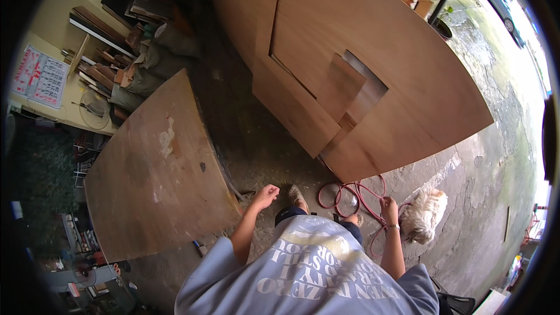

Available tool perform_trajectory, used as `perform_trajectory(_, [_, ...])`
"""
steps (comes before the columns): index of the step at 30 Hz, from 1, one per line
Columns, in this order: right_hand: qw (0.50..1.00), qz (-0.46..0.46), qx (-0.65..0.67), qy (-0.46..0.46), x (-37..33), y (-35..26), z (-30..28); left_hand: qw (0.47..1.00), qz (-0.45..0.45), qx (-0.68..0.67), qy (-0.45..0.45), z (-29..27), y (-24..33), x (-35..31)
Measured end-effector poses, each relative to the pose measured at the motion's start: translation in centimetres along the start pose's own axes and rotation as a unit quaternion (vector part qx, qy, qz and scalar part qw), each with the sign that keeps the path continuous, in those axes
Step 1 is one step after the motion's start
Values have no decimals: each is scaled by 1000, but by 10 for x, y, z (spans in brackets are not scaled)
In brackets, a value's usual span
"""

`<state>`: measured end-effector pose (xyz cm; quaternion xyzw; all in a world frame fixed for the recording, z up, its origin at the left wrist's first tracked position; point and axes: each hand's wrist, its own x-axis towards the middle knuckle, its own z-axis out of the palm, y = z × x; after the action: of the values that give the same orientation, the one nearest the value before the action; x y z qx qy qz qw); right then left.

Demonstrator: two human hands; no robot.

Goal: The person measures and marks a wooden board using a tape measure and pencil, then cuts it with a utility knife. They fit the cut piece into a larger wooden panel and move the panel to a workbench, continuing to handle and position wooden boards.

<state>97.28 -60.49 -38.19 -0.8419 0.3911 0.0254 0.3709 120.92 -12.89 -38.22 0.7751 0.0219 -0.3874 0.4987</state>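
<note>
The right hand is closed on a red hose, fingers curled round a strand of it where it loops on the concrete floor just left of a small white dog; the rest of the hose lies coiled nearer the middle, by the person's feet and against the near corner of a large plywood sheet. That sheet fills the far right, with smaller boards and a rectangular cut-out piece lying on top of it. The left hand hangs free beside the near right edge of a worn plywood tabletop, fingers loosely curled and holding nothing, not touching the wood. On the far left wall hangs a rectangular white calendar with red and dark print, tilted in the view; right of it, lengths of scrap timber are stacked against the wall. A small blue object lies on the floor under the tabletop's near corner; what it is I cannot tell.
</note>
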Motion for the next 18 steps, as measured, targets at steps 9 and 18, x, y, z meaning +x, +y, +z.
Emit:
perform_trajectory(9, [979, -200, -37, 11, 109, -289, 52, 976, 56, -108, 180, -149, 74, 10])
perform_trajectory(18, [971, -224, -14, -86, 286, -399, 206, 980, 34, -130, 145, -125, 56, 11])
